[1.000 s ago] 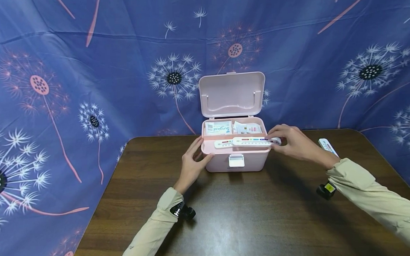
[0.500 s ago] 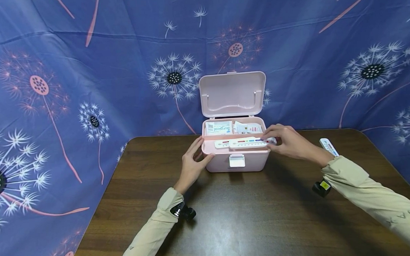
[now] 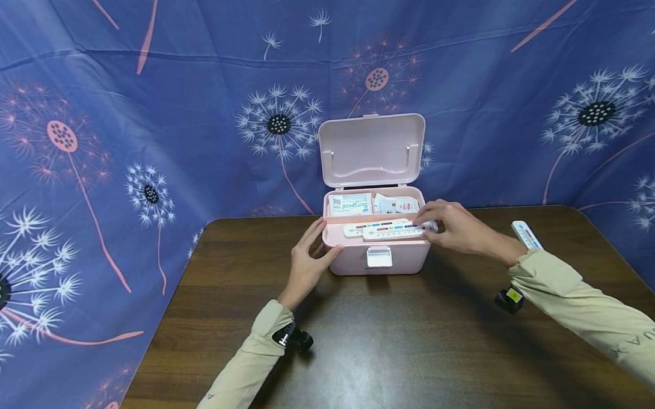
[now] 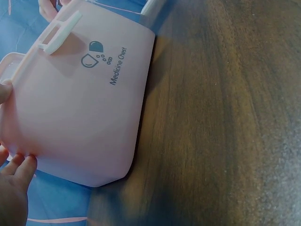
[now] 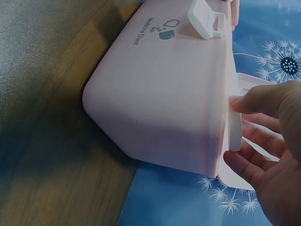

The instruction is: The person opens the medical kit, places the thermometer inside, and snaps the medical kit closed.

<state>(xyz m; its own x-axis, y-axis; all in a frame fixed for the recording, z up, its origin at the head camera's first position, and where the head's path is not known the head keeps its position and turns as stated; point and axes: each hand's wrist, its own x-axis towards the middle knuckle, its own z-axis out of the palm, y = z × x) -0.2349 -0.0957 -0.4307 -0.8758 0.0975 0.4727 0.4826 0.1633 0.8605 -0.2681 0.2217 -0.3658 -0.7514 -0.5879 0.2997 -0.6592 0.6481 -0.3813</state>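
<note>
A pink medicine box [image 3: 400,257] labelled "Medicine Chest" stands on the table with its lid [image 3: 371,150] raised. My left hand [image 3: 306,262] holds its left front corner, thumb at the front rim and fingers along the side. At the box's right end, my right hand [image 3: 451,227] pinches a white flat thermometer [image 3: 385,232] with coloured bands and a scale. This thermometer lies over the front compartment, overlapping a second, similar thermometer [image 3: 355,229] behind it. In the right wrist view, the thumb and fingers are on the end of the white thermometer [image 5: 234,129].
Behind the divider, the box's rear compartment has a white "Surgical" packet [image 3: 349,204] and another white packet [image 3: 395,203]. Another white thermometer [image 3: 526,234] lies on the brown wooden table [image 3: 359,348] beyond my right wrist. A blue dandelion-patterned cloth [image 3: 205,112] hangs behind.
My right hand has moved a little to the left with the thermometer, which now sits slightly lower and nearer the box's front rim. The left hand keeps its place.
</note>
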